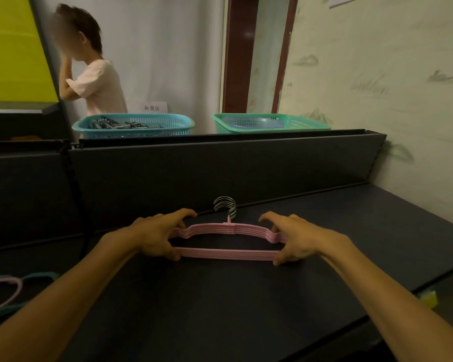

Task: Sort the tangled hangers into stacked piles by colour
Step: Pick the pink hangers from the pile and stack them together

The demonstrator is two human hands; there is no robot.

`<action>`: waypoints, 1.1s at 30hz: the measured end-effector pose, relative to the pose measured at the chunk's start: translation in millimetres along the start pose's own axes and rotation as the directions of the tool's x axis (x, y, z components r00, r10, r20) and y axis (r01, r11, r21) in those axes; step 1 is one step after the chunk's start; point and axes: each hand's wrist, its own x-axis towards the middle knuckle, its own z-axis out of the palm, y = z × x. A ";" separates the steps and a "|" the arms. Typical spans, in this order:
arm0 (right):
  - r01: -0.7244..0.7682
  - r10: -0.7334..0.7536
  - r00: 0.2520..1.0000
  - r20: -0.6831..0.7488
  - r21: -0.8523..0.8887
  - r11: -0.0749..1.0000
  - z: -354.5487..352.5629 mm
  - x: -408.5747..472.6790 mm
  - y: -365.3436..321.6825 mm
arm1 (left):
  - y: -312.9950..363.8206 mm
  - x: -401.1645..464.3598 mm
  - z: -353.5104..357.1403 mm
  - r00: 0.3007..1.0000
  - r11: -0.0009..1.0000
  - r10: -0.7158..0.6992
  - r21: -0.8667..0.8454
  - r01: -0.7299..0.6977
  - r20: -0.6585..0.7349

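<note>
In the head view, the stack of pink hangers [226, 240] is lying on the dark table [220, 304], its ends being gripped by the left hand [158, 237] and the right hand [296, 237], fingers curling round them. More hangers [3, 291] are lying at the far left edge, while a blue basket [134, 125] and a green basket [270, 123] are sitting beyond the dark partition [220, 168], near a person in a pink shirt [94, 82].

Both my arms reach forward. My left hand [158, 237] and right hand [296, 237] face each other, fingers curled, each gripping one end of the hangers [228, 241].
</note>
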 end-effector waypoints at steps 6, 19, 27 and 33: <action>0.061 -0.059 0.997 0.057 -0.044 0.997 -2.1 -2.8 1.8 | 0.2 -10.9 4.8 0.994 0.975 -0.107 -0.198 0.098 -0.036; 0.536 -0.599 0.748 -0.286 -0.272 0.799 -8.5 -28.3 -130.9 | -14.9 -185.3 18.7 0.766 0.946 -0.291 -0.054 0.319 -0.573; 0.699 -0.768 0.579 -0.273 -0.320 0.640 38.6 -70.9 -296.4 | -81.9 -347.3 54.6 0.582 0.888 -0.373 -0.096 0.449 -0.722; 0.783 -0.838 0.503 -0.213 -0.299 0.546 87.9 -124.1 -429.0 | -150.7 -474.9 84.5 0.507 0.821 -0.472 -0.151 0.550 -0.721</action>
